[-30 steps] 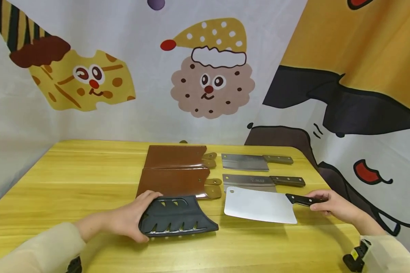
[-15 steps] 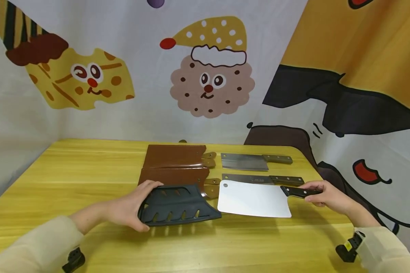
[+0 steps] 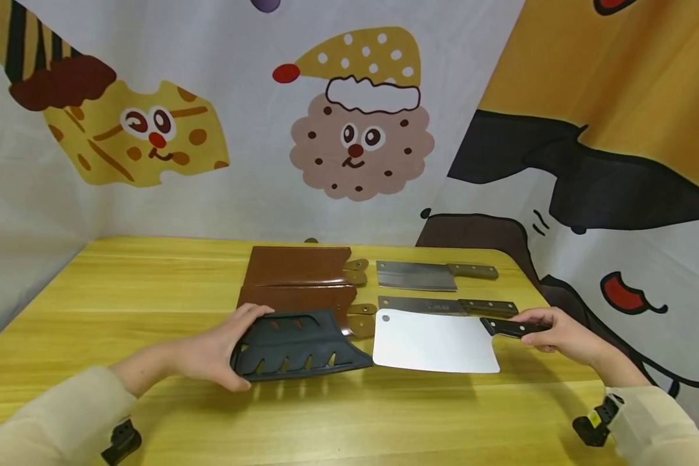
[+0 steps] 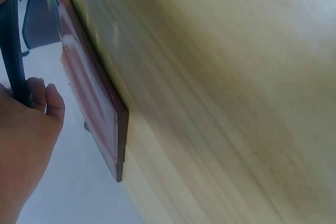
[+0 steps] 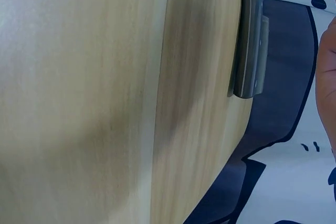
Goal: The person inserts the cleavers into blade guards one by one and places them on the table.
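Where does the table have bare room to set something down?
Bare: the table at back left, between its left edge and the brown sheaths; also the front strip between the sleeves, nearer than the black sheath and white cleaver. Crowded: center to back right, with brown sheaths and two gray cleavers.

"What does the left grip (image 4: 26,140) hold at eight o'clock?"
"A dark piece (image 4: 11,51), edge-on, running from nine toward ten."
"And at nine, nearer the centre?"
"Glossy brown covers (image 4: 97,87) on the wooden worktop (image 4: 220,87), which spreads from twelve to six."
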The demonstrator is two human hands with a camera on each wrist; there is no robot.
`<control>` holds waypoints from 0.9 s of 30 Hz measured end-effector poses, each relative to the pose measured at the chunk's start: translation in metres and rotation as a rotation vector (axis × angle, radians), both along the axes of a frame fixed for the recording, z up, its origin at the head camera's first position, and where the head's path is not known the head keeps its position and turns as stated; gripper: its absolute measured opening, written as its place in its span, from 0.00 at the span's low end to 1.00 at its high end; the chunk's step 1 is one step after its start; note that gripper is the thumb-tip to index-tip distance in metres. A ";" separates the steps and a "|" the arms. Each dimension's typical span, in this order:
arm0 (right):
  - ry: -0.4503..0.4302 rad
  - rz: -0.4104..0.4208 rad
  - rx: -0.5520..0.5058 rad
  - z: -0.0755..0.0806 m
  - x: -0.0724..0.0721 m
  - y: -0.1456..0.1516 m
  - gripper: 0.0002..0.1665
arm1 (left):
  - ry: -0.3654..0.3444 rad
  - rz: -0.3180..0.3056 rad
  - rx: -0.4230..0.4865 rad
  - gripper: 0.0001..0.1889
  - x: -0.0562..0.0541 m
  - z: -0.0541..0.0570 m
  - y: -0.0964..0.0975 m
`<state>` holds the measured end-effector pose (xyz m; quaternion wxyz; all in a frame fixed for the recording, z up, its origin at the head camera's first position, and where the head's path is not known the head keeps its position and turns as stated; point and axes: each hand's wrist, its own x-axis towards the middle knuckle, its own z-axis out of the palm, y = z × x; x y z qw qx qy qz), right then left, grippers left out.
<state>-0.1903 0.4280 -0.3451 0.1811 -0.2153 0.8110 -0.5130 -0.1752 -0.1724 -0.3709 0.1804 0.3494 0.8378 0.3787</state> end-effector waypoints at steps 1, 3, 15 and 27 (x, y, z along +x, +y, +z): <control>0.001 0.001 0.002 0.000 0.000 0.000 0.27 | 0.000 -0.001 0.005 0.52 0.000 0.000 0.000; 0.009 0.003 0.010 0.001 0.000 0.000 0.28 | 0.007 0.002 0.006 0.52 -0.001 0.001 -0.002; 0.017 0.026 -0.009 0.001 -0.001 0.002 0.28 | 0.047 0.007 -0.008 0.53 -0.002 -0.002 -0.003; 0.086 0.021 0.045 0.004 0.000 -0.005 0.28 | 0.051 -0.004 -0.016 0.54 -0.002 -0.002 -0.003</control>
